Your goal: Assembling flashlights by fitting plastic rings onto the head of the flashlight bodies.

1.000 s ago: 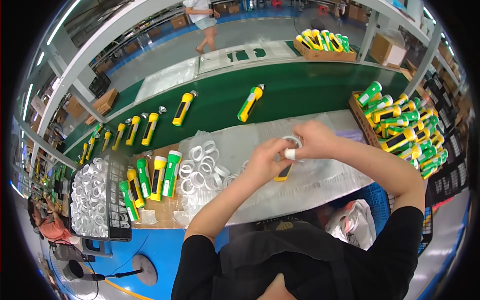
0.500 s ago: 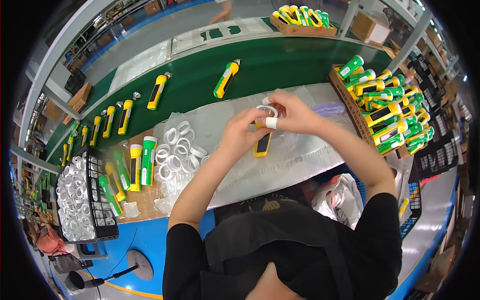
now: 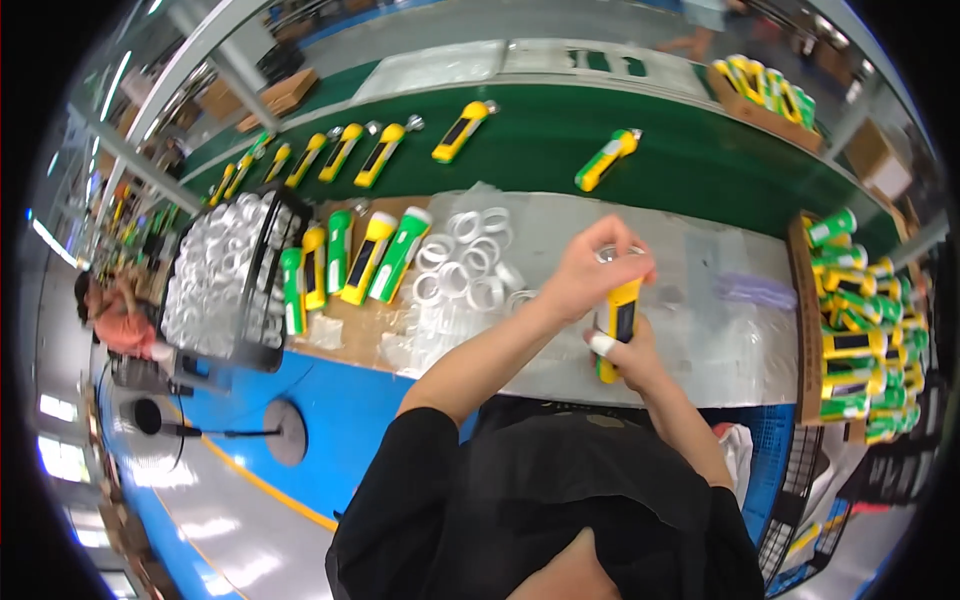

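A yellow flashlight [image 3: 621,312] with a dark panel stands roughly upright before me, its green lower end toward me. My right hand [image 3: 638,358] is wrapped round its body; a white band circles the thumb. At the flashlight's head, my left hand [image 3: 597,268] closes its fingers round the rim, where part of a pale ring [image 3: 606,254] shows. Whether that ring is seated on the head I cannot tell. Loose white rings [image 3: 453,277] lie in a heap left of my hands. Beside them several green and yellow flashlights [image 3: 369,258] lie on cardboard.
A black basket [image 3: 262,355] full of white rings stands at the left. Flashlights with loose silvery heads lie along the green conveyor belt [image 3: 540,125]. At the right is a carton [image 3: 808,330] piled with flashlights; purple plastic [image 3: 757,291] lies near it. A smaller flashlight box [image 3: 770,115] sits beyond the belt.
The flashlight has come up off the sheet into my right hand. My left hand has moved onto its head. The white ring no longer shows between both hands. The view has turned left.
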